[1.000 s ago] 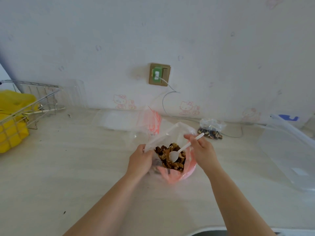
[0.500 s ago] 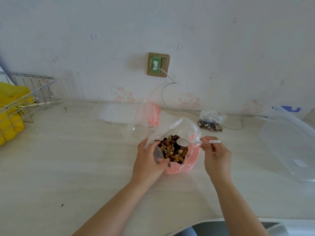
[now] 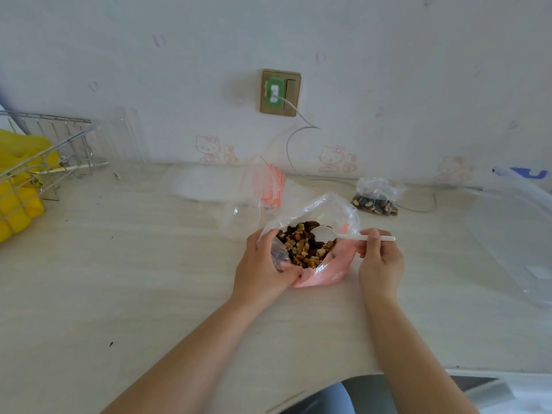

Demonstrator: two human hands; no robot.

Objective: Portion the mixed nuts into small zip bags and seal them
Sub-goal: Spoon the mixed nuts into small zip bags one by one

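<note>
A clear and pink plastic bag (image 3: 327,271) full of mixed nuts (image 3: 303,245) stands open in the middle of the counter. My left hand (image 3: 263,271) grips its left side, thumb inside the rim. My right hand (image 3: 380,258) pinches the handle of a white plastic spoon (image 3: 324,233), whose empty bowl lies over the nuts at the bag's right edge. A small zip bag with nuts (image 3: 377,197) lies behind to the right. A stack of empty zip bags with red strips (image 3: 267,186) sits behind the nut bag.
A wire rack holding something yellow (image 3: 21,186) stands at the far left. A large clear plastic bag (image 3: 516,228) lies at the right. A wall socket (image 3: 280,92) with a grey cable is above the counter. Light wooden counter (image 3: 134,264).
My right hand lifted the spoon out of the nuts and swung the handle out to the right. My left hand slid round the bag's left side. The view moved closer.
</note>
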